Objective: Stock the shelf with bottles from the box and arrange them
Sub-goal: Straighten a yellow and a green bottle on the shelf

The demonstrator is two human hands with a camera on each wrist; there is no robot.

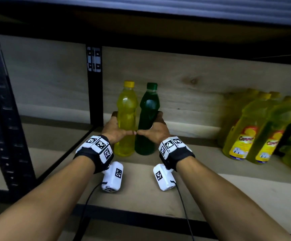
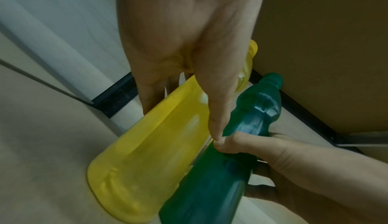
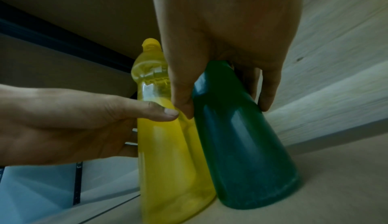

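A yellow bottle (image 1: 126, 101) with a yellow cap and a dark green bottle (image 1: 149, 103) with a green cap stand upright side by side on the wooden shelf board (image 1: 158, 188), touching each other. My left hand (image 1: 122, 125) grips the yellow bottle around its middle from the left. From the right, my right hand (image 1: 151, 125) grips the green one. Both thumbs lie across the fronts and their tips meet. The left wrist view shows the yellow bottle (image 2: 157, 153) beside the green bottle (image 2: 210, 186). The right wrist view shows both bases, green bottle (image 3: 241, 144) and yellow bottle (image 3: 168, 161), on the board.
Several yellow labelled bottles (image 1: 256, 129) stand grouped at the shelf's right. A black upright post (image 1: 95, 84) is just behind and left of the pair, and a black frame post (image 1: 0, 119) is at far left. The upper shelf (image 1: 158, 26) hangs low overhead.
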